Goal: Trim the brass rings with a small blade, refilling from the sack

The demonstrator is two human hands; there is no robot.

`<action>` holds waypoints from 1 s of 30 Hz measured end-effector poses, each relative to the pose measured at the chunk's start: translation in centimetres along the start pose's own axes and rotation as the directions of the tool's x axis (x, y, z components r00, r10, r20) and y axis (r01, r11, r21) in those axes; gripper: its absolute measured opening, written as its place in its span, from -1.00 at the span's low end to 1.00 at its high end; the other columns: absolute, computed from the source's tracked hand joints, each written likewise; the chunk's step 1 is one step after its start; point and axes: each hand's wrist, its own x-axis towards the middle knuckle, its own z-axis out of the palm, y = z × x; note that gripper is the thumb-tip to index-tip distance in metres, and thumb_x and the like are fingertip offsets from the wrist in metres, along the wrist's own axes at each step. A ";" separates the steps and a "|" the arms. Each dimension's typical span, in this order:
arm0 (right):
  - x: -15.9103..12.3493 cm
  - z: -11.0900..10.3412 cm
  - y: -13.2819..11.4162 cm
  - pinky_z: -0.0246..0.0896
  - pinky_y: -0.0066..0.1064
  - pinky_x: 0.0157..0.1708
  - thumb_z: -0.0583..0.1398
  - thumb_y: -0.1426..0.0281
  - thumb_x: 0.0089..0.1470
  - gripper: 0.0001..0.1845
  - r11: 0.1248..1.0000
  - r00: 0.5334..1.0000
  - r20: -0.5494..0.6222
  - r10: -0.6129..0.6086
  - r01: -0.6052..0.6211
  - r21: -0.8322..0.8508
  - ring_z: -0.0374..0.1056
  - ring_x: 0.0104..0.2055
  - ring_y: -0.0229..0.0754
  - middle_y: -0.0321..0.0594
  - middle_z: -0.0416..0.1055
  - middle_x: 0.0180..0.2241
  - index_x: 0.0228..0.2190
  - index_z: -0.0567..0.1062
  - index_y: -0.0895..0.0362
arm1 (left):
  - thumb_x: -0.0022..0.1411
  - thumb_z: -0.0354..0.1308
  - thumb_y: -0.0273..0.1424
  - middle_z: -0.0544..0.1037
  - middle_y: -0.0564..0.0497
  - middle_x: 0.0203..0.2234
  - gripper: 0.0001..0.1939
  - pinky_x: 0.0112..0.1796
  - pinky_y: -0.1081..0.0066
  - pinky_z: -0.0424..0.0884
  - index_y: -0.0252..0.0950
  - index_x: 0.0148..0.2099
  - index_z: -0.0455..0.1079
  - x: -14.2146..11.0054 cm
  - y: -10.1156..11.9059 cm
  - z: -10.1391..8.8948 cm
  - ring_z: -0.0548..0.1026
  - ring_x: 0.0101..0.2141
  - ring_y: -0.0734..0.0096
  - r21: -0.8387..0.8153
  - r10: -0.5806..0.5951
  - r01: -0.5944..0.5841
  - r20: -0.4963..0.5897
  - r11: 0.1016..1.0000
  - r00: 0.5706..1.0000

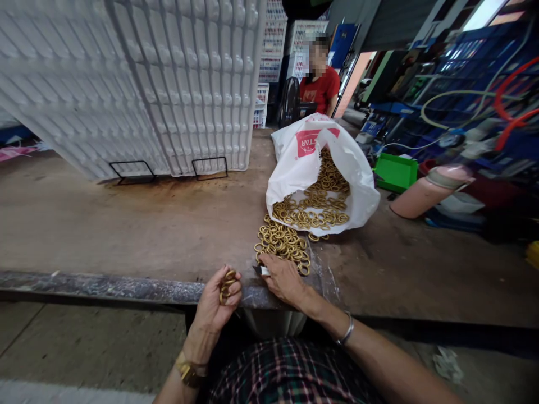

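Note:
My left hand (219, 298) is closed around several gold-coloured rings (227, 286) just over the table's front edge. Between the fingers of my right hand (286, 279) is a small tool with a white body and a dark pointed tip (261, 271); it looks like a marker or small blade, and I cannot tell which. That hand rests at the near side of a loose pile of gold rings (283, 241). Behind the pile, a white plastic sack (290, 168) with red print lies on its side, its mouth towards me, with many more rings (328, 174) inside.
White ribbed plastic trays (189, 84) stand upright on the wooden table (126, 224) at left, with black wire stands (210, 167) at their base. To the right are a green tray (396, 171) and a pink cylinder (432, 191). A person in a red shirt (322, 90) sits beyond.

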 end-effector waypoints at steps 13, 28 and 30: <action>1.1 -0.5 0.3 -0.01 -0.49 -0.45 0.04 0.44 -0.02 -0.90 0.896 0.978 -0.125 0.167 -0.098 0.433 0.19 -0.48 -0.27 -0.32 0.29 -0.54 -0.43 0.35 0.13 | -0.08 0.30 -0.38 0.40 0.06 -0.55 -0.74 -0.74 0.72 0.07 -0.36 -0.42 0.27 0.7 -1.2 0.7 0.32 -0.61 0.65 0.266 0.099 -0.114 0.068 0.957 0.993; 1.6 -1.7 -0.7 -0.36 -0.57 -0.79 0.11 0.35 -0.23 -0.83 0.038 0.905 0.386 0.182 -0.398 0.916 -0.24 -0.79 -0.48 -0.56 0.09 -0.72 -0.47 0.27 0.11 | 0.06 0.14 -0.19 0.20 0.21 -0.70 -0.67 -0.69 0.61 -0.02 -0.33 -0.20 0.34 1.7 -3.0 1.5 0.08 -0.72 0.69 0.769 0.339 -0.375 0.218 0.518 0.915; 1.5 -1.7 -0.7 -0.34 -0.58 -0.79 0.12 0.32 -0.22 -0.83 0.026 0.904 0.388 0.181 -0.398 0.917 -0.21 -0.80 -0.49 -0.55 0.11 -0.72 -0.50 0.24 0.11 | 0.09 0.12 -0.22 0.21 0.20 -0.69 -0.71 -0.67 0.60 0.00 -0.33 -0.21 0.36 1.8 -3.1 1.2 0.08 -0.70 0.68 0.787 0.370 -0.432 0.279 0.441 0.886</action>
